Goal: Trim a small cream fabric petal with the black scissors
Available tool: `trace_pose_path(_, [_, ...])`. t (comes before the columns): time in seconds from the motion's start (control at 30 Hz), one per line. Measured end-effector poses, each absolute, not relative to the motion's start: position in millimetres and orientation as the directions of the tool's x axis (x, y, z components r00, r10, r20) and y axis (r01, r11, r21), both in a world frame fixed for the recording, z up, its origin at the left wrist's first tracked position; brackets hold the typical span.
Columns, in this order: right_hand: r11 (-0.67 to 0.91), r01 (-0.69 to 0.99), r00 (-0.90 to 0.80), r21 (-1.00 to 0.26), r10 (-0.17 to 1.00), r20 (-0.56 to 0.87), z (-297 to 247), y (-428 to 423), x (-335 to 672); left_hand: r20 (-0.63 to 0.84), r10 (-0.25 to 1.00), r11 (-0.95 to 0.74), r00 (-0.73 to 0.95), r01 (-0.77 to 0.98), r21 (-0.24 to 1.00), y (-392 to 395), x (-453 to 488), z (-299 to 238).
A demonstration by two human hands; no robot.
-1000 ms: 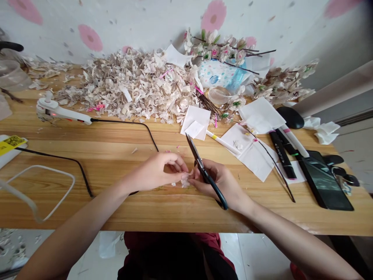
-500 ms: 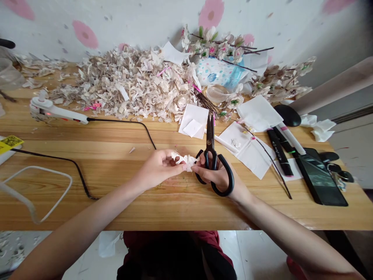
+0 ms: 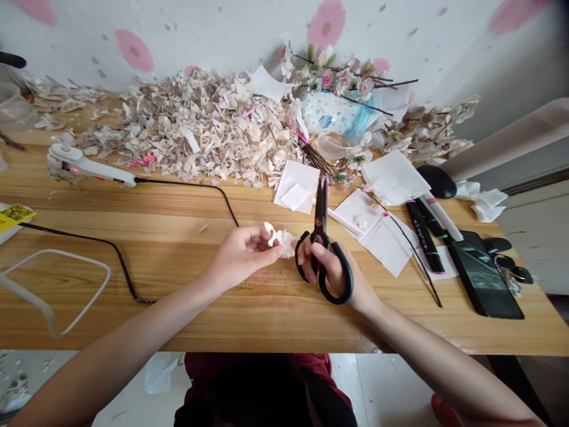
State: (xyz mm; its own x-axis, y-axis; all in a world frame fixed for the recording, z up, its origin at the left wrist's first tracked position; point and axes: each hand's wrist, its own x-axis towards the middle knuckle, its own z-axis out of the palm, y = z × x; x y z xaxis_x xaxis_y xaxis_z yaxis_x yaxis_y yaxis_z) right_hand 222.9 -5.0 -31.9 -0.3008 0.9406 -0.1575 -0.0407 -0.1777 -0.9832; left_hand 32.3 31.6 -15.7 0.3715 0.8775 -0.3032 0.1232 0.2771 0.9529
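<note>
Between the thumb and fingers of my left hand (image 3: pixel 249 252) is a small white crinkled paper piece (image 3: pixel 285 242) with a ragged, petal-like edge. My right hand (image 3: pixel 331 267) grips black-handled scissors (image 3: pixel 320 216), fingers through the loops. The blades look nearly closed and point away from me, toward a folded white paper (image 3: pixel 297 181). A small gap separates my right fingers from the paper piece. Both hands are just above the wooden table (image 3: pixel 186 323).
A big heap of paper scraps (image 3: pixel 208 124) lines the wall. A hot glue gun (image 3: pixel 89 166) with a black cord lies left. Flowered twigs (image 3: pixel 342 77) rest on a tissue pack (image 3: pixel 333 112). To the right lie black markers (image 3: pixel 424 237), a thin twig (image 3: pixel 411 249) and a phone (image 3: pixel 489 279).
My right fingers have let go of the paper piece and drawn slightly back, now curled around the scissor handles. My left hand keeps the paper piece.
</note>
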Motion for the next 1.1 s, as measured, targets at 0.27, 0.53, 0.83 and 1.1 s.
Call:
trace_pose_path(0.27, [0.039, 0.267, -0.493, -0.963, 0.864, -0.102, -8.3, -36.4, 224.3, -0.086, 0.996, 0.086, 0.014, 0.010, 0.996, 32.3, 20.9, -6.9])
trace_pose_path(0.53, [0.054, 0.403, -0.491, -0.914, 0.855, -0.166, 9.1, -36.2, 211.7, -0.009, 0.999, 0.008, -0.037, -0.017, 1.000, 31.6, 19.8, -7.5])
trace_pose_path(0.83, [0.034, 0.350, -0.548, -0.936, 0.818, -0.175, 3.1, -33.8, 211.7, -0.040, 0.997, 0.045, 0.065, -0.077, 0.996, 27.0, 24.7, -1.4])
trace_pose_path(1.1, [0.066, 0.387, -0.521, -0.920, 0.839, -0.159, 1.0, -33.4, 211.9, -0.181, 0.979, 0.191, 0.094, -0.112, 0.975, 29.5, 24.5, 0.3])
